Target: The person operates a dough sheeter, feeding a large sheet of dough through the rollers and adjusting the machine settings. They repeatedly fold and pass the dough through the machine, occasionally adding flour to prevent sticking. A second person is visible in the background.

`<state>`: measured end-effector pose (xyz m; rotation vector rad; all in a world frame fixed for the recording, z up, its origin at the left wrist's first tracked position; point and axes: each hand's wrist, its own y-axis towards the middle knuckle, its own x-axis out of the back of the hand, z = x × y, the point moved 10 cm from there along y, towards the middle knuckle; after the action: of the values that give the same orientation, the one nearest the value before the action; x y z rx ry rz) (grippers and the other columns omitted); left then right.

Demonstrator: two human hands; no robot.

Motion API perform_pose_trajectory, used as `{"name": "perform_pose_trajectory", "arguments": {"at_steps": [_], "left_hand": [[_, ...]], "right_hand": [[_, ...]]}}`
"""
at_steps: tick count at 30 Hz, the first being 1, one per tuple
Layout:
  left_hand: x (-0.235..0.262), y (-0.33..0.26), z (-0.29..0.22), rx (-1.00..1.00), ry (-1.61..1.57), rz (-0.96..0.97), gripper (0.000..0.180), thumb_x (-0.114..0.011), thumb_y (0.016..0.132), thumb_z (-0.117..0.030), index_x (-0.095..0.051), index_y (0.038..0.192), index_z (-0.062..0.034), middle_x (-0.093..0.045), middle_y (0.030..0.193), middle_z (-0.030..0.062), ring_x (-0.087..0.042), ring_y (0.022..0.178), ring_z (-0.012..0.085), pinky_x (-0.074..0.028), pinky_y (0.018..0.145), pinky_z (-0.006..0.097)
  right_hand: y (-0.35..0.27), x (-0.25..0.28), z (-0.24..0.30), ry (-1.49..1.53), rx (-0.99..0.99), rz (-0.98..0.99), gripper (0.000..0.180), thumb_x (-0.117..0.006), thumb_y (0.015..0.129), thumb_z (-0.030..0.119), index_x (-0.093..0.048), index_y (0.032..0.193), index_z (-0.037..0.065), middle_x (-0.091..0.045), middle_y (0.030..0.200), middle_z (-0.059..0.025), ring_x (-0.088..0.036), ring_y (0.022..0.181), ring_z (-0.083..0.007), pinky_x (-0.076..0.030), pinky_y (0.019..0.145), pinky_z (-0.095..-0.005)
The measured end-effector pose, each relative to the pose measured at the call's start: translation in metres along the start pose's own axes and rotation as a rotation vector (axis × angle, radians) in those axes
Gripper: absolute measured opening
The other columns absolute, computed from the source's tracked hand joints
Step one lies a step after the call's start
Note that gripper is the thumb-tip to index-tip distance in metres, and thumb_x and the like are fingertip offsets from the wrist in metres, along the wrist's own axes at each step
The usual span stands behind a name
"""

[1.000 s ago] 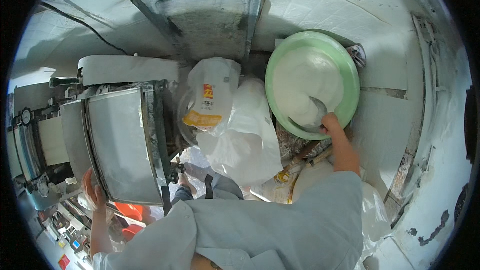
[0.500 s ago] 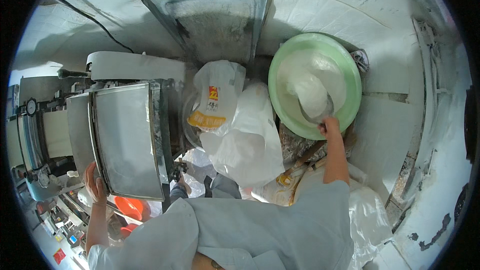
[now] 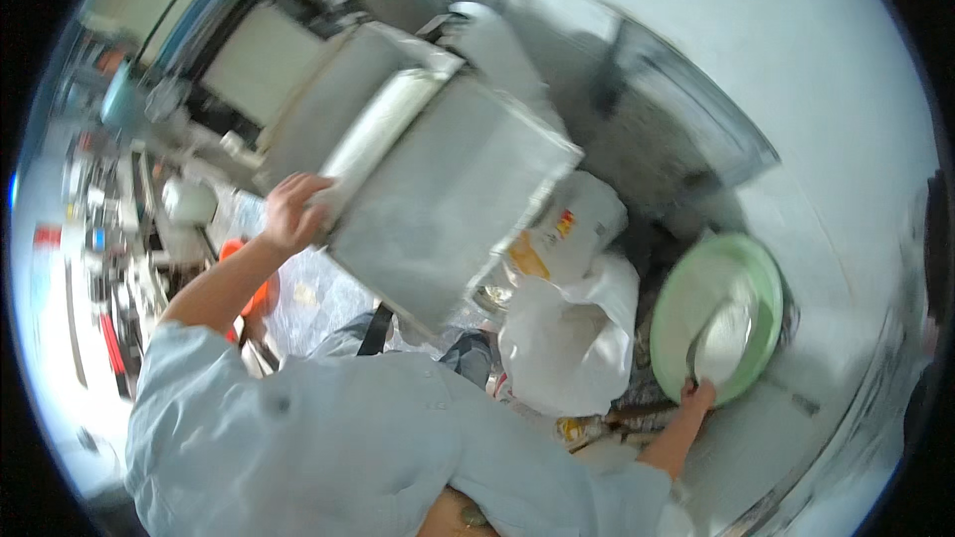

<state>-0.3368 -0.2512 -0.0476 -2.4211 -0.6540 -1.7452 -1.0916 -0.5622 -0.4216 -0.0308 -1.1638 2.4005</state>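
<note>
My right hand (image 3: 698, 396), low at the right, is closed round the handle of a metal scoop (image 3: 694, 358). A long heap of white powder (image 3: 728, 336) lies on the scoop. Beneath it is a round light-green basin (image 3: 668, 306), with more white powder inside. On the left, my left hand (image 3: 294, 213) has its fingers curled over the edge of a flat grey metal lid (image 3: 448, 199) on a machine. Beside that edge, a bright gap (image 3: 383, 124) shows between the lid and the neighbouring metal wall; its inside is blurred.
A printed white plastic bag (image 3: 587, 224) and an open white bag (image 3: 562, 338) stand between machine and basin. A grey metal panel (image 3: 667, 119) leans at the wall. Orange basins (image 3: 261, 293) sit low at the left, near cluttered equipment.
The whole view has turned leftward and tilted. My left hand has raised the lid's edge, and a bright gap has appeared there. The loaded scoop is still over the basin.
</note>
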Motion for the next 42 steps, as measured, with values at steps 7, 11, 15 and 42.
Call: {"name": "perform_pose_trajectory", "arguments": {"at_steps": [7,11,15,42], "left_hand": [[0.014,-0.018,0.007,-0.094,-0.077,-0.139,0.024,-0.054,0.079,-0.022,-0.063,0.088,-0.0017,-0.062,0.075,0.0112,-0.059,0.07,0.0304,-0.046,0.065,0.038],[0.042,-0.049,0.001,-0.359,-0.214,-0.263,0.026,-0.057,0.082,-0.019,-0.059,0.102,-0.0028,-0.059,0.104,0.015,-0.057,0.091,0.0313,-0.043,0.078,0.041],[0.063,-0.129,0.051,-0.317,-0.319,-0.241,0.033,-0.065,0.074,-0.012,-0.058,0.104,-0.0042,-0.055,0.113,0.0141,-0.052,0.1,0.0325,-0.042,0.084,0.042],[0.129,-0.501,0.493,0.849,-0.756,-0.298,0.017,-0.054,0.092,-0.009,-0.061,0.101,0.0016,-0.064,0.089,0.0056,-0.059,0.084,0.0126,-0.045,0.079,0.025]], "right_hand": [[-0.176,-0.037,0.05,-0.31,0.171,0.052,0.033,-0.043,0.084,0.011,-0.043,0.115,-0.001,-0.053,0.075,-0.0143,-0.041,0.046,-0.0173,-0.031,0.039,-0.0277],[-0.282,-0.075,0.071,-0.379,0.341,0.211,0.03,-0.045,0.079,0.01,-0.044,0.107,0.0,-0.052,0.071,-0.0152,-0.041,0.044,-0.017,-0.029,0.037,-0.028],[-0.407,-0.129,0.073,-0.5,0.425,0.155,0.026,-0.045,0.076,0.009,-0.041,0.101,0.001,-0.049,0.068,-0.0146,-0.04,0.045,-0.018,-0.028,0.037,-0.0286],[-0.951,-0.559,-0.494,-1.131,0.308,1.437,0.028,-0.048,0.076,0.005,-0.055,0.101,-0.006,-0.058,0.068,-0.0086,-0.047,0.038,-0.0103,-0.034,0.03,-0.0235]]}}
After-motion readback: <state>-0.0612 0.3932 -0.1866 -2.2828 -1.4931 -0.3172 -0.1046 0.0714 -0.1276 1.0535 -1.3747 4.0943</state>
